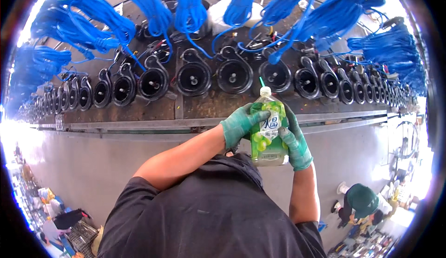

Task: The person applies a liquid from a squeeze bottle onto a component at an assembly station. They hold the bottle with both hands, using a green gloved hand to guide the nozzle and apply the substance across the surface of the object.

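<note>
Between my two gloved hands is a large plastic bottle [268,153] with a green label picturing grapes. A thin green straw [261,82] sticks up from its white neck. My left hand [241,124], in a green glove, grips the bottle's left side with the thumb across the label. On the other side my right hand [297,147], gloved the same way, is wrapped around the bottle, some of its fingers hidden behind it. The bottle is upright in front of my chest, near the workbench edge.
Black round pump-like housings [193,78] stand in a long row on the dark workbench [204,105]. Bundles of blue cable [190,9] hang above them. A person in a green cap [362,200] is at the lower right, near piles of parts. A wire crate [83,237] lies lower left.
</note>
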Demonstrator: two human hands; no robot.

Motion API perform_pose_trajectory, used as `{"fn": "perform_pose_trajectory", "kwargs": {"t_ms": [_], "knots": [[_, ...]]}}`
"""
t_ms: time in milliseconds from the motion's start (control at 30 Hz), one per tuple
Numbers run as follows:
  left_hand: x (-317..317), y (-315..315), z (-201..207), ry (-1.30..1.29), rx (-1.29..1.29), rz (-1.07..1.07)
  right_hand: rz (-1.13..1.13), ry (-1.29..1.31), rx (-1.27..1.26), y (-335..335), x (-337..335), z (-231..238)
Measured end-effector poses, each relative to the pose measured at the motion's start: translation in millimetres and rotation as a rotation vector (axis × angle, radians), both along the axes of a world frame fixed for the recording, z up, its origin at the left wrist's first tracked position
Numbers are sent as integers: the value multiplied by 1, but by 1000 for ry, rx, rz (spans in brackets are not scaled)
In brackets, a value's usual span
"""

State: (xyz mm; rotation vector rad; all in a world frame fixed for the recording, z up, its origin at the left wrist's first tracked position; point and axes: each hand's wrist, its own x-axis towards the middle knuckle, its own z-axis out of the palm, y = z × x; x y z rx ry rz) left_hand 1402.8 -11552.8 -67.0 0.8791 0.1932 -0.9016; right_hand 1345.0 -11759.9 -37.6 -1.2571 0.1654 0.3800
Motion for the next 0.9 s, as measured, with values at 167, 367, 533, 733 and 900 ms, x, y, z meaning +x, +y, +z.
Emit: {"fn": "perform_pose_trajectory", "kwargs": {"t_ms": [167,367,533,733,900], "knots": [[11,-41,-13,42,2,-28,-61,38,-19,-33,1,-1],[18,-57,-35,54,-58,14,-37,58,35,-53,14,-21],[15,-61,-32,45,-11,57,-6,81,86,-60,19,-21],[12,-62,-35,33,-31,76,21,83,69,-65,20,-20],[11,-67,-28,44,-3,53,1,92,15,-66,13,-11]]}}
